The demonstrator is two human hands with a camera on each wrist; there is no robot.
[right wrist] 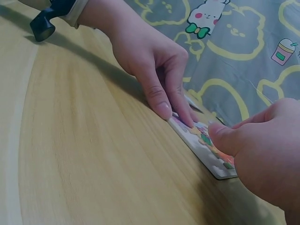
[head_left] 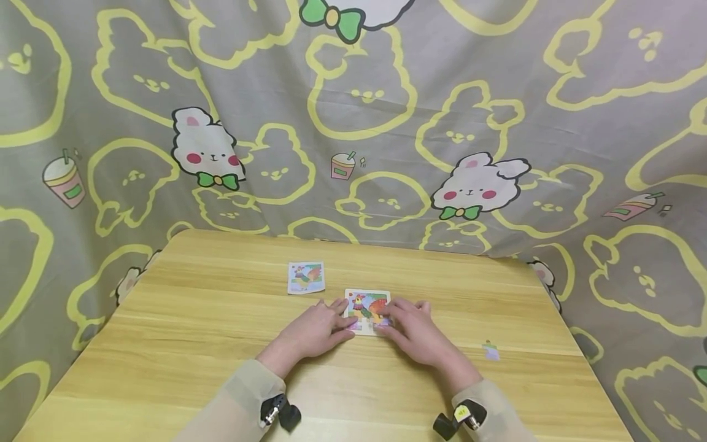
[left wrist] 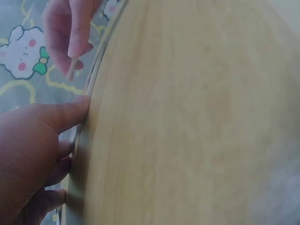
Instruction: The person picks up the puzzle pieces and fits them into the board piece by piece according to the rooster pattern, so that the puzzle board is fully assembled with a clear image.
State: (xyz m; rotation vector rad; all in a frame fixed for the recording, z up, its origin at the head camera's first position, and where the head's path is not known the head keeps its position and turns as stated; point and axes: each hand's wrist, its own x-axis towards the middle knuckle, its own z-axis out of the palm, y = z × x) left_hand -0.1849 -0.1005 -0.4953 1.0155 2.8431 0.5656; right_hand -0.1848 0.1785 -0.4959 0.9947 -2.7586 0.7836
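Note:
A small rooster jigsaw puzzle in a white tray [head_left: 366,328] lies on the table between the hands, with a pale gap along its lower middle. The left hand [head_left: 316,328] rests at the tray's left side; its thumb is by the near corner [right wrist: 161,110] and an index finger reaches onto the picture. Over the tray's right side, the right hand [head_left: 417,331] pinches a thin puzzle piece [left wrist: 71,69] between thumb and fingers. That piece shows edge-on in the left wrist view, and its printed face is hidden.
A loose purple puzzle piece [head_left: 490,350] lies on the table to the right of the right hand. Beyond the left hand is a square paper [head_left: 306,278] printed with the same rooster. The wooden table [head_left: 221,294] meets a grey patterned curtain [head_left: 381,153] behind it.

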